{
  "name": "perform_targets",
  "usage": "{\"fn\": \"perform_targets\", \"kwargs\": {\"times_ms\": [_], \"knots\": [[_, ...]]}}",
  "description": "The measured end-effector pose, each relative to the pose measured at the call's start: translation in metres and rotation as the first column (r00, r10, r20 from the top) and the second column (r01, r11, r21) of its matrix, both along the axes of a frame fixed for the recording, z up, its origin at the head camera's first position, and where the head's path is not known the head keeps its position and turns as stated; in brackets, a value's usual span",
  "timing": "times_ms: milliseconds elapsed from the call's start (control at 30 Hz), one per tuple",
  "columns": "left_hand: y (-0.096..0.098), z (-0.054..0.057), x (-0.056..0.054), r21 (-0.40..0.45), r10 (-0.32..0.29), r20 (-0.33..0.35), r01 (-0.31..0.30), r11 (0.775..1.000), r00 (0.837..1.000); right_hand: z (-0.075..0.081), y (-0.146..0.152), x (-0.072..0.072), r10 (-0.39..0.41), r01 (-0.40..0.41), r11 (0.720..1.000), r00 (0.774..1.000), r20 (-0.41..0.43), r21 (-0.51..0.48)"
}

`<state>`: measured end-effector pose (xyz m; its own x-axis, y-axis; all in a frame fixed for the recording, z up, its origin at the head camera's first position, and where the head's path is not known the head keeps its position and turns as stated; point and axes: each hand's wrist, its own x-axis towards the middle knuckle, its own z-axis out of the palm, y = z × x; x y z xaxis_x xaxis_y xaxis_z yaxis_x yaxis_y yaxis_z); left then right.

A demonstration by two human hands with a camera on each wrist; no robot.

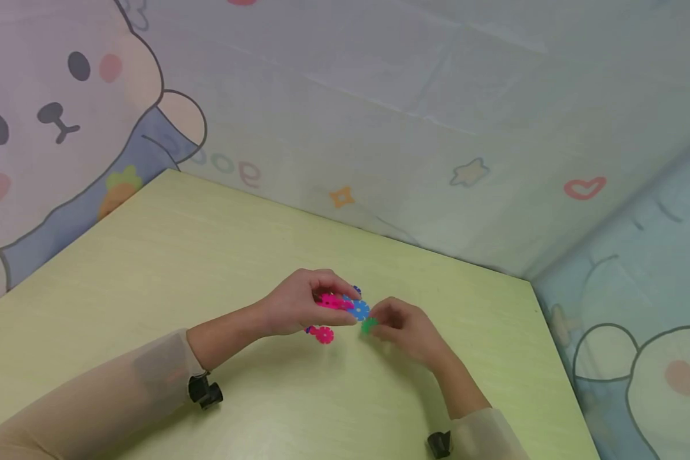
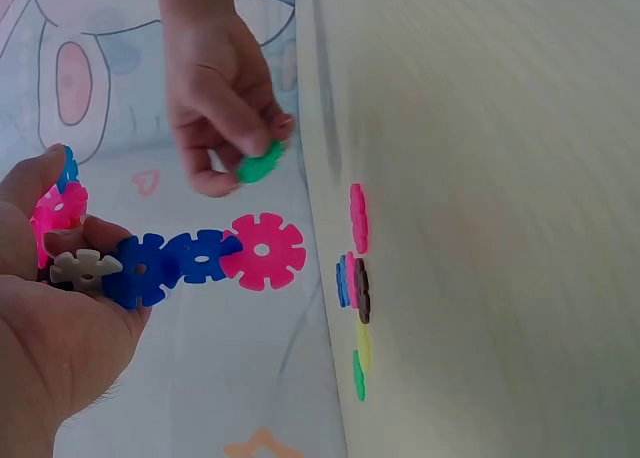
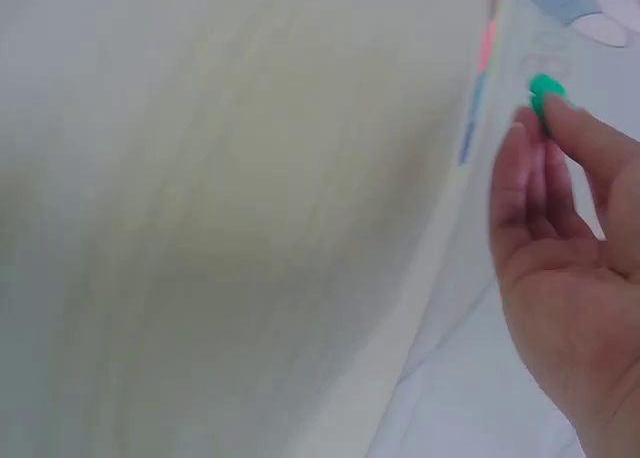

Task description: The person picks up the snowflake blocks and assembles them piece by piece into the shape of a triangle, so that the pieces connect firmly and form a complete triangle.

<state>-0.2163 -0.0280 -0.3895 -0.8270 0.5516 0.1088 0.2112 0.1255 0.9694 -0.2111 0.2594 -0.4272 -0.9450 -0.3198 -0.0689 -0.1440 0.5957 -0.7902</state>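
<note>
Left hand (image 1: 295,306) grips a multicoloured chain of notched plastic flower discs (image 2: 185,258) above the pale yellow-green tabletop (image 1: 253,249); right hand (image 1: 409,331) pinches a green notched plastic disc (image 1: 369,326) near it, apart; likely best to brace the chain, align slots squarely, press straight; no container in view.

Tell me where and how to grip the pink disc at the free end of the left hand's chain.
I'd pinch the pink disc by its notched rim on the side away from the adjoining blue disc, thumb and finger on opposite flat faces. Coming from the free end, opposite the left hand, seems best: that rim is uncovered, while its other side meets the blue disc.
</note>
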Motion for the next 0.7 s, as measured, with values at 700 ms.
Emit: {"fn": "perform_targets", "kwargs": {"times_ms": [700], "knots": [[-0.001,-0.001,-0.001,-0.024,0.003,-0.012,-0.003,1.000,1.000,0.037,-0.021,0.052,-0.163,0.074,0.882,0.974,-0.154,-0.466]]}}
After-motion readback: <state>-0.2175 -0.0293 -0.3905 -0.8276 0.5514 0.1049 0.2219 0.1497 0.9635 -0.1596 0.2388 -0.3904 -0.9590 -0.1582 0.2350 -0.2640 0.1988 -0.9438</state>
